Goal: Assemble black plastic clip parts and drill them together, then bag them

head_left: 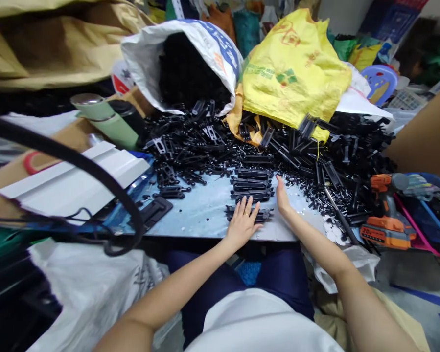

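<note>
In the head view, a single black strip lies crosswise near the front edge of the surface, its long axis running left to right. The left hand is the nearer, palm down over it with fingers spread; whether it presses on the strip cannot be told. The right hand stands on edge just beyond the right ends, fingers straight, gripping nothing. Directly past the single strip, a row of black strips lies roughly parallel to it. The light blue surface is bare to the left of the row. Behind, loose black parts heap up before a white sack and a yellow sack; an orange drill rests at far right.
</note>
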{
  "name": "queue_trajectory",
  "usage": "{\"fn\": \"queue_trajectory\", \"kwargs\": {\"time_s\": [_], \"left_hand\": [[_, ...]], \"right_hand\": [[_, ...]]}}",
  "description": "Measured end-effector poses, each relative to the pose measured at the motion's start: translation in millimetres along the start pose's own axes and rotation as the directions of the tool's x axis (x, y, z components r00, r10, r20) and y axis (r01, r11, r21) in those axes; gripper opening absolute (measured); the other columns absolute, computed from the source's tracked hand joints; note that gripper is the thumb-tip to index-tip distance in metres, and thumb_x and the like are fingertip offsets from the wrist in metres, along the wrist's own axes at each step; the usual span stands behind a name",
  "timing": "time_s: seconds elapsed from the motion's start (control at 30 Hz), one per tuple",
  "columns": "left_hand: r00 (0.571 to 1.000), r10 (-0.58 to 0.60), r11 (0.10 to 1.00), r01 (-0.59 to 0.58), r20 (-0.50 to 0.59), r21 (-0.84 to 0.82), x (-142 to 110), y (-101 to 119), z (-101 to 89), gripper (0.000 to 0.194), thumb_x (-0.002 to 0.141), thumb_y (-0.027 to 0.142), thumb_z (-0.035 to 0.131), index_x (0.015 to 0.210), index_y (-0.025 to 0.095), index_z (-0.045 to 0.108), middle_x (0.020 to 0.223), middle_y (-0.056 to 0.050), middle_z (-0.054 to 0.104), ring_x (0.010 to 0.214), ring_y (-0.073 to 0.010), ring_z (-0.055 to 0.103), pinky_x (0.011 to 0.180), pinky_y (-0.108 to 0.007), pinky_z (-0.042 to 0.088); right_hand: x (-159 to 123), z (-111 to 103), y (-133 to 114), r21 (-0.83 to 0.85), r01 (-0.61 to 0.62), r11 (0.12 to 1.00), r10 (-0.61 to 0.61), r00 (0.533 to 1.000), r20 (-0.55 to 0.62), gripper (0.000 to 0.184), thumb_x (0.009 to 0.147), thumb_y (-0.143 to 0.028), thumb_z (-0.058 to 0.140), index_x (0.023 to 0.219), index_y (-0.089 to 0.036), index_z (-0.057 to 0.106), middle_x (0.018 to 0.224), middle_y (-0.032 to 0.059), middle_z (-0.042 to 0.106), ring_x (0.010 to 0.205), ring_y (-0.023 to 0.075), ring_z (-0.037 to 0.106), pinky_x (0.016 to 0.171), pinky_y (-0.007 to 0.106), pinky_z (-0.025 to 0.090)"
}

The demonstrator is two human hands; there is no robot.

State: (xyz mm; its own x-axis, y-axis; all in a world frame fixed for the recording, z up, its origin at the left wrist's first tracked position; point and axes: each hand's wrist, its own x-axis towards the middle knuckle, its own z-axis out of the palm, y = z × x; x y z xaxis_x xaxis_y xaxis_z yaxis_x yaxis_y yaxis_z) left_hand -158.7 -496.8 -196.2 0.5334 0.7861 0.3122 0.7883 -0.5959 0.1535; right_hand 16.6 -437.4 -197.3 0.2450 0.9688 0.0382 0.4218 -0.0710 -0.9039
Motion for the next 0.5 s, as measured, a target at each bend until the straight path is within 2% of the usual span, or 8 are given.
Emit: {"fn": "queue_trajectory", "kwargs": {"time_s": [0.07,0.13,0.17,0.23,0.27,0.37,0.43,0.5], "left_hand": [[0.998,-0.034,0.999,0.032,0.060,0.026,8.3,-5.7,3.5,0.059,0.082,0.040,0.055,0.133,0.016,0.041,0.139,-0.019,0.038,0.132,-0.0326,0.031,0.103,-0.051,0.031],[0.995,-0.043,0.999,0.040,0.088,0.033,12.9,-11.5,5.3,0.059,0.082,0.039,0.054,0.134,0.015,0.039,0.140,-0.020,0.036,0.132,-0.0319,0.029,0.104,-0.051,0.029],[0.995,-0.043,0.999,0.040,0.091,0.033,13.9,-13.8,5.5,0.059,0.082,0.040,0.054,0.134,0.014,0.039,0.140,-0.021,0.035,0.133,-0.0320,0.029,0.104,-0.051,0.029],[0.996,-0.031,0.999,0.029,0.083,0.027,15.1,-17.0,4.0,0.061,0.083,0.042,0.052,0.134,0.012,0.038,0.140,-0.021,0.035,0.133,-0.0321,0.028,0.104,-0.052,0.028],[0.997,-0.019,1.000,0.018,0.069,0.021,16.7,-18.6,2.3,0.061,0.083,0.043,0.051,0.134,0.012,0.038,0.140,-0.021,0.036,0.133,-0.0318,0.028,0.105,-0.052,0.027],[0.999,-0.046,0.999,0.046,-0.028,0.008,33.0,-31.2,-7.3,0.054,0.086,0.041,0.045,0.133,0.014,0.039,0.138,-0.017,0.040,0.132,-0.0302,0.030,0.105,-0.053,0.025],[0.978,-0.173,0.985,0.174,-0.119,0.001,53.8,-52.5,-17.7,0.046,0.086,0.033,0.043,0.128,0.012,0.043,0.134,-0.018,0.046,0.128,-0.0297,0.036,0.103,-0.050,0.030],[0.913,-0.362,0.930,0.367,-0.190,-0.010,76.8,-83.5,-30.4,0.039,0.084,0.022,0.041,0.119,0.008,0.050,0.124,-0.021,0.052,0.120,-0.0303,0.044,0.095,-0.045,0.038]], "right_hand": [[6.8,12.6,0.9,-0.037,0.025,0.999,-0.021,0.996,0.090,0.066,0.088,-0.059,0.013,0.136,-0.018,0.034,0.143,0.0098,0.032,0.134,0.0193,0.025,0.108,0.043,0.025],[14.8,20.1,-6.1,-0.151,0.175,0.973,-0.158,0.980,0.116,0.062,0.088,-0.056,0.026,0.137,-0.019,0.033,0.145,0.0092,0.030,0.136,0.0208,0.021,0.109,0.044,0.023],[21.7,20.9,-12.6,-0.240,0.272,0.932,-0.248,0.961,0.125,0.058,0.088,-0.052,0.032,0.135,-0.019,0.035,0.145,0.0096,0.030,0.136,0.0217,0.020,0.109,0.044,0.022],[42.6,17.7,-29.9,-0.453,0.416,0.789,-0.372,0.909,0.186,0.046,0.089,-0.039,0.037,0.129,-0.017,0.043,0.141,0.0125,0.035,0.133,0.0231,0.025,0.107,0.044,0.025],[55.5,14.8,-39.4,-0.567,0.447,0.692,-0.372,0.894,0.250,0.040,0.089,-0.033,0.038,0.125,-0.015,0.047,0.137,0.0143,0.041,0.130,0.0237,0.032,0.104,0.043,0.029],[93.0,8.2,-65.3,-0.790,0.458,0.406,-0.215,0.889,0.404,0.032,0.086,-0.023,0.045,0.115,-0.012,0.053,0.117,0.0175,0.057,0.111,0.0259,0.051,0.090,0.040,0.040],[108.4,7.6,-77.1,-0.817,0.483,0.316,-0.159,0.876,0.456,0.031,0.082,-0.021,0.051,0.112,-0.011,0.055,0.106,0.0175,0.063,0.100,0.0272,0.057,0.084,0.039,0.043],[113.9,7.8,-84.5,-0.802,0.516,0.300,-0.172,0.856,0.487,0.028,0.079,-0.018,0.055,0.106,-0.010,0.058,0.100,0.0179,0.065,0.096,0.0281,0.059,0.082,0.039,0.043]]}}
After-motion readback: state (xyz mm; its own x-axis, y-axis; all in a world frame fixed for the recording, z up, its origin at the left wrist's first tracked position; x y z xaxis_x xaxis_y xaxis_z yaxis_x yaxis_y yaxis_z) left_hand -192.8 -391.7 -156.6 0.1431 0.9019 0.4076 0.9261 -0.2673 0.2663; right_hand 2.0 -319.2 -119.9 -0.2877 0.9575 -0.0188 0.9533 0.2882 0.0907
